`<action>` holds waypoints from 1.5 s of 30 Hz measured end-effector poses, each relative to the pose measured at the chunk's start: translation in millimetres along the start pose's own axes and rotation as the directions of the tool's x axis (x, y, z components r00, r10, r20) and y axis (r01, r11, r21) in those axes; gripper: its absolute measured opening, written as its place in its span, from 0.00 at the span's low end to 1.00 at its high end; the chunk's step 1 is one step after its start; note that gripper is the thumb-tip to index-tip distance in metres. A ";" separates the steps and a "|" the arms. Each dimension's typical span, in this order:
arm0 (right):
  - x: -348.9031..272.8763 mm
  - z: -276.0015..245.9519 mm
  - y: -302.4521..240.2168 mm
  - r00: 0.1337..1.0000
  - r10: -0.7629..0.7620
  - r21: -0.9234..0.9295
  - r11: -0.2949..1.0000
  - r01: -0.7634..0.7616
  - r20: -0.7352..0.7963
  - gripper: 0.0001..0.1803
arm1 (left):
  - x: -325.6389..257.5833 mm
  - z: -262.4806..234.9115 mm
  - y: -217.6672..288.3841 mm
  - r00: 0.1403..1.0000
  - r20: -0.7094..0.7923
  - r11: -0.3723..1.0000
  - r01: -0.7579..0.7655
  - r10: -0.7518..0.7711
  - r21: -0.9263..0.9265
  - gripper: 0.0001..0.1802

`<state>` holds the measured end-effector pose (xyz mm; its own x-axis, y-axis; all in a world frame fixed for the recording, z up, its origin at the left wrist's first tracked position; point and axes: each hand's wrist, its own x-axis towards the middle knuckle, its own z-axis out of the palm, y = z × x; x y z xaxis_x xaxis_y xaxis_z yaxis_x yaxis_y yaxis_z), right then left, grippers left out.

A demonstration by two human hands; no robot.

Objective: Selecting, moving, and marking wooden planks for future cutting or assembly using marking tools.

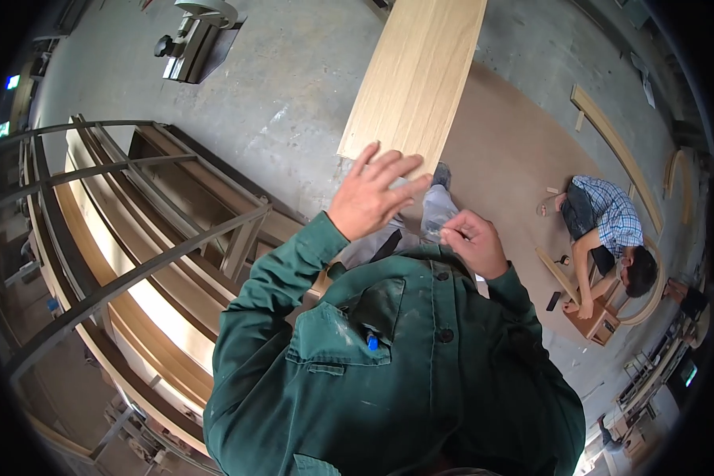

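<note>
A long, pale wood-grained board [420, 71] stretches away from me, its near end just beyond my hands. My left hand [377, 194] is open with fingers spread, its fingertips over that near end. Whether they touch the wood or hover above it, I cannot tell. Closer to my body and to the right, my right hand [477, 242] is closed in a pinch, thumb against fingers. What it pinches, if anything, is too small to make out. Below both hands are my light grey trousers, partly covered by my green sleeves and jacket.
At left stands a metal rack [127, 297] loaded with long boards and panels. A machine [194, 47] sits on the concrete at the upper left. To the right, a crouching person [611, 218] handles a small wooden box [599, 324]. A curved wooden strip [623, 151] lies behind them.
</note>
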<state>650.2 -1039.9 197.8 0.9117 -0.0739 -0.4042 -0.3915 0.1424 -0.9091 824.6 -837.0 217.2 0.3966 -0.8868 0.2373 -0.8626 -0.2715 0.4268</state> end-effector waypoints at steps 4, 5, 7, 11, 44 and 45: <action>-3.9 -21.4 1.1 0.996 -0.023 -0.016 1.000 0.022 -0.081 0.03 | -5.4 5.8 8.5 0.997 0.013 0.997 -0.077 0.077 -0.009 0.28; -6.2 -23.9 -5.1 0.990 0.037 0.019 0.999 -0.035 -0.136 0.03 | -9.8 8.8 5.5 0.992 -0.008 0.990 -0.128 0.128 -0.065 0.27; -6.6 -31.3 -5.6 0.981 -0.020 0.019 1.000 0.024 -0.193 0.02 | -21.9 10.6 -4.4 0.991 -0.118 0.992 -0.079 0.067 -0.100 0.30; -0.7 -33.0 -6.8 0.954 -0.067 -0.015 0.998 0.066 -0.291 0.02 | -40.5 19.2 -27.4 0.729 -0.498 0.877 0.327 -0.471 -0.351 0.36; 137.3 43.7 -39.5 0.672 -0.729 -0.628 0.583 0.515 -0.127 0.06 | -48.8 2.0 -87.0 0.877 -0.317 0.910 0.257 -0.361 -0.327 0.14; 137.1 43.8 -39.3 0.667 -0.735 -0.631 0.577 0.518 -0.123 0.06 | -48.8 3.4 -86.0 0.871 -0.327 0.910 0.261 -0.366 -0.322 0.14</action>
<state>796.0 -1012.4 182.5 0.8805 -0.2754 0.3858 0.1682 -0.5794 -0.7975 878.4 -771.7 166.0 0.7639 -0.5511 0.3358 -0.5800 -0.3582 0.7316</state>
